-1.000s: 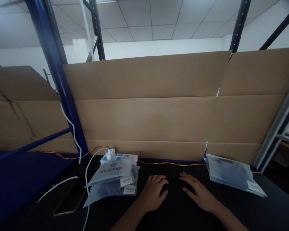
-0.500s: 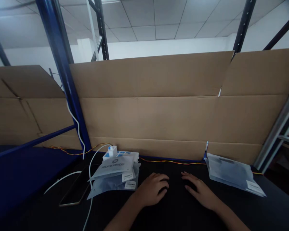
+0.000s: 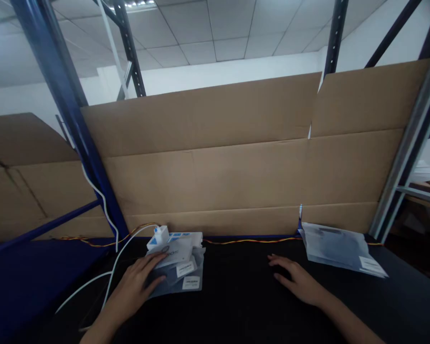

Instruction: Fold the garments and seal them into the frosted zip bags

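Head view: left hand (image 3: 138, 282), spread wide, lies on bags (image 3: 175, 281); right hand (image 3: 295, 279), loosely spread, hovers over worktop (image 3: 229, 306).

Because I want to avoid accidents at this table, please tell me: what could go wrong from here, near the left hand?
The white cable runs close beside the left hand and might get caught.
The stacked bags overlap unevenly, so one could slip if disturbed.
The white plug stands just behind them, so it might be bumped.
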`<state>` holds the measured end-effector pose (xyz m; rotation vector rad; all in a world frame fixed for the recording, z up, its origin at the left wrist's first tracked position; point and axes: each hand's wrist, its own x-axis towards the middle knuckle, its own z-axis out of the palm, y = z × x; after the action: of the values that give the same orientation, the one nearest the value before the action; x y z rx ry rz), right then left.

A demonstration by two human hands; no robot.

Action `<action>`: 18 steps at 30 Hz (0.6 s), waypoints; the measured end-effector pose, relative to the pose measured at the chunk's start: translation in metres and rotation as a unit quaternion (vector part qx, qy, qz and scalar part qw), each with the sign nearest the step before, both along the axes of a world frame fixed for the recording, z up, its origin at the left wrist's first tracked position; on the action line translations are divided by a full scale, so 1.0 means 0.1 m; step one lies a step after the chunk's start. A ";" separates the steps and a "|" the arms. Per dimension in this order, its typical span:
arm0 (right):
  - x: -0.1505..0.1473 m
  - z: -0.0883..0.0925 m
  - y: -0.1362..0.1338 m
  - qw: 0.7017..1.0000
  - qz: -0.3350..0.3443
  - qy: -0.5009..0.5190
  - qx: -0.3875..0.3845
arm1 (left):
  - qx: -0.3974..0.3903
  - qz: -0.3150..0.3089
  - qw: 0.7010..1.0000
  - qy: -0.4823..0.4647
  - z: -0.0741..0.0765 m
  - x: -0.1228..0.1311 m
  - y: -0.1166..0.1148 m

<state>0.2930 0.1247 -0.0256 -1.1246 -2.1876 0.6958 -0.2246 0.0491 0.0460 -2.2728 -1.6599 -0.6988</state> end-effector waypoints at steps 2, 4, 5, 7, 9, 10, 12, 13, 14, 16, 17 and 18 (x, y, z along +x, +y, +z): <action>-0.01 -0.01 0.00 1.000 -0.001 0.006 0.000 | 0.039 -0.015 0.999 -0.025 0.03 0.10 0.05; -0.02 -0.01 0.01 1.000 -0.002 0.016 -0.002 | 0.086 -0.041 0.994 -0.060 0.12 0.37 0.09; -0.03 -0.01 0.01 1.000 -0.002 0.023 -0.003 | 0.106 -0.058 0.990 -0.077 0.17 0.57 0.09; -0.05 0.02 0.00 0.999 -0.007 0.044 -0.002 | 0.130 -0.116 0.981 -0.085 0.23 1.05 0.08; -0.08 0.07 -0.02 0.997 -0.014 0.069 -0.006 | 0.115 -0.216 0.969 -0.043 0.20 1.57 0.06; -0.09 0.10 -0.04 0.996 -0.021 0.084 -0.013 | 0.098 -0.260 0.960 -0.018 0.16 1.81 0.04; -0.11 0.16 -0.09 0.992 -0.032 0.110 -0.048 | 0.064 -0.326 0.943 0.021 0.03 2.18 0.01; -0.12 0.18 -0.11 0.989 -0.031 0.122 -0.073 | 0.046 -0.348 0.936 0.027 -0.03 2.30 -0.01; -0.13 0.19 -0.14 0.986 -0.027 0.133 -0.098 | 0.026 -0.363 0.931 0.027 -0.09 2.37 -0.04; -0.13 0.20 -0.16 0.979 -0.015 0.152 -0.138 | -0.028 -0.382 0.924 0.008 -0.15 2.39 -0.07; -0.13 0.20 -0.17 0.976 -0.005 0.157 -0.152 | -0.061 -0.387 0.920 -0.011 -0.16 2.36 -0.09; -0.12 0.20 -0.17 0.974 0.002 0.161 -0.162 | -0.094 -0.387 0.916 -0.038 -0.15 2.31 -0.09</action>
<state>0.2809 0.1076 -0.0053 -1.0740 -1.8443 1.1813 0.0062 0.0402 0.0309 -3.0919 -0.8161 -0.8003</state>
